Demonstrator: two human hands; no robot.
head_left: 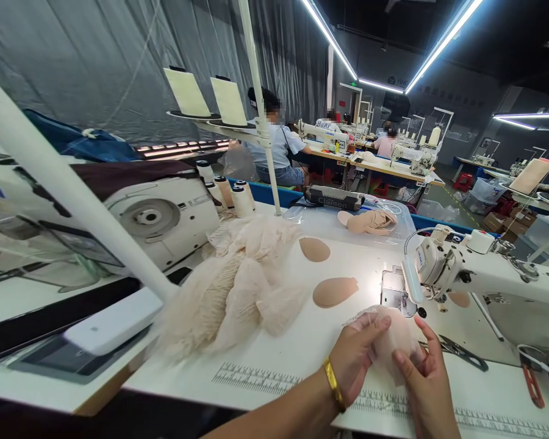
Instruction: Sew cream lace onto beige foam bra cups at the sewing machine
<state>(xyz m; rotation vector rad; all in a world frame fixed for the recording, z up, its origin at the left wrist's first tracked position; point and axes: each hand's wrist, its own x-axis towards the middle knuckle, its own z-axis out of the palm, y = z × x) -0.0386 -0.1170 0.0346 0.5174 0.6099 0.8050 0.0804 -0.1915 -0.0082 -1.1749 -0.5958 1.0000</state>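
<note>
Both hands hold a small piece of sheer beige fabric [394, 341] just in front of the sewing machine's needle plate [396, 292]. On its left side, my left hand [359, 350] pinches the fabric between thumb and fingers; a gold bracelet circles that wrist. From the right, my right hand [423, 372] grips the lower edge, thumb in front and index finger raised. Two tan teardrop-shaped pads [335, 292] lie flat on the white table [283, 360] to the left. A heap of crumpled sheer fabric [242, 286] spreads further left.
The lit sewing machine head [439, 259] stands right of my hands. Black scissors [464, 352] and a red-handled tool [533, 385] lie nearby. A thread stand pole [263, 103], several thread cones [242, 198] and another machine [150, 213] are at left. Co-workers sit behind.
</note>
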